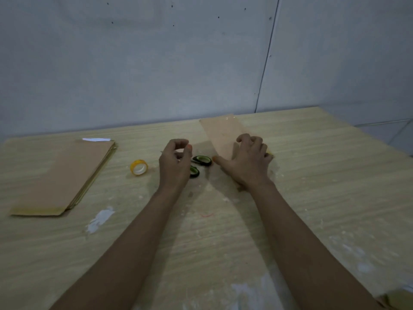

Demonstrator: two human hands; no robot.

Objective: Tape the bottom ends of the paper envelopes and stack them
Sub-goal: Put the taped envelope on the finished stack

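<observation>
A tan paper envelope (pixel 223 133) is lifted at an angle above the far middle of the wooden table (pixel 312 198). My right hand (pixel 248 162) grips its near end, fingers curled over the top and thumb stretched out to the left. My left hand (pixel 175 164) hovers just left of it with fingers curled and nothing visible between them. Under and between my hands lie scissors with green and black handles (pixel 201 163). A yellow roll of tape (pixel 139 167) stands to the left. A stack of tan envelopes (pixel 64 177) lies flat at the far left.
A grey wall runs close behind the table's far edge. White smears and flecks mark the tabletop near the front, and another tan scrap (pixel 400 298) shows at the bottom right corner.
</observation>
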